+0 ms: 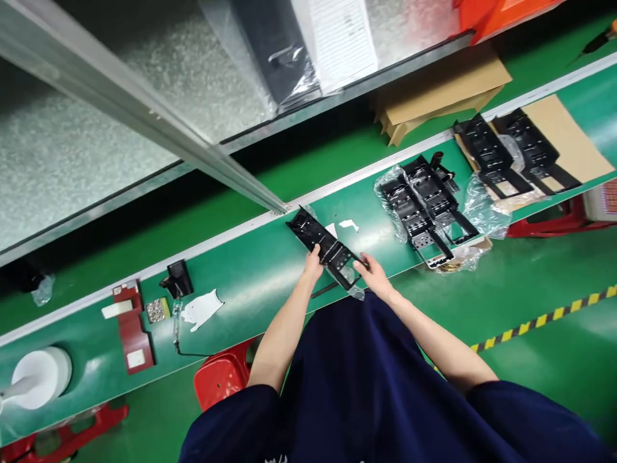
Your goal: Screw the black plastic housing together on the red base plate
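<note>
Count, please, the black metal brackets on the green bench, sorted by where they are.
Black bracket in both hands: 1
Black brackets on plastic wrap: 2
Black brackets on cardboard sheet: 2
Total: 5

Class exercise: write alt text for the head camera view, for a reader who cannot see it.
Seen from above, a person's left hand and right hand grip a long black perforated bracket on a green workbench. More black brackets lie on clear plastic to the right; a tray of screws sits to the left.
</note>
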{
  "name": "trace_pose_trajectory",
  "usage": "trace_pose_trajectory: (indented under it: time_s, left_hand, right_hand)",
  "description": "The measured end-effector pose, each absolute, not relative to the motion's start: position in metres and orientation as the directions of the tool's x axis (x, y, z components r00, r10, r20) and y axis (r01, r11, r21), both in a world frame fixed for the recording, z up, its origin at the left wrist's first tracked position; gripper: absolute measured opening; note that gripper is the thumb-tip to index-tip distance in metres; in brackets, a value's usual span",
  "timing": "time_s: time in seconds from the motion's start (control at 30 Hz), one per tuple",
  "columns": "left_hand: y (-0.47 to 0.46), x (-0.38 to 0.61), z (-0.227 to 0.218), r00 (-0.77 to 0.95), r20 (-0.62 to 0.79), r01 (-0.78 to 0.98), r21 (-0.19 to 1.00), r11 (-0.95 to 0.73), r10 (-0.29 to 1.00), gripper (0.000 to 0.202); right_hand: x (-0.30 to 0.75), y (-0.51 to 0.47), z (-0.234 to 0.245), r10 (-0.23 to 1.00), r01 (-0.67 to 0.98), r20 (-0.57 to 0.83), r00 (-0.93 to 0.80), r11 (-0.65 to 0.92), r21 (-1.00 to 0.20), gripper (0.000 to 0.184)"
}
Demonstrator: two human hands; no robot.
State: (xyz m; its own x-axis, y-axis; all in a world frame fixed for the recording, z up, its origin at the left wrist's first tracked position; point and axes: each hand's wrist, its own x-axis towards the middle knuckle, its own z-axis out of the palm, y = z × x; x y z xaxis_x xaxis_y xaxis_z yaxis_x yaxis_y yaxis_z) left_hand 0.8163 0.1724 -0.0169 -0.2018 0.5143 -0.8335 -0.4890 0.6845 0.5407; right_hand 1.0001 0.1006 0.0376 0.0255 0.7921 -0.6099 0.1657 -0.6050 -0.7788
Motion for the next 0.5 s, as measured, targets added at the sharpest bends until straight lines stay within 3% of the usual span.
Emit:
trace_pose_trajectory:
  time_s: [0.1, 0.27, 0.5]
  left_hand:
    - [0.183, 0.879, -0.022, -0.126, -0.845, -0.421, 0.52, 0.743, 0.52, 0.039]
    - [0.193, 0.958, -0.038, -0.042, -0.831, -0.22, 0.55, 0.806, 0.555, 0.036]
    - [0.213, 1.004, -0.055, -0.075, -0.707, 0.032, 0.703, 0.71, 0.703, 0.034]
  right_hand:
    - [1.062, 0.093, 0.034, 0.809, 0.055, -0.555, 0.196, -0.574, -0.817, 0.052]
    - [1.129, 0.055, 0.02, 0.733, -0.039, -0.533, 0.422, -0.573, -0.819, 0.086]
    - [1.161, 0.037, 0.031, 0.687, 0.037, -0.478, 0.548, -0.591, -0.806, 0.081]
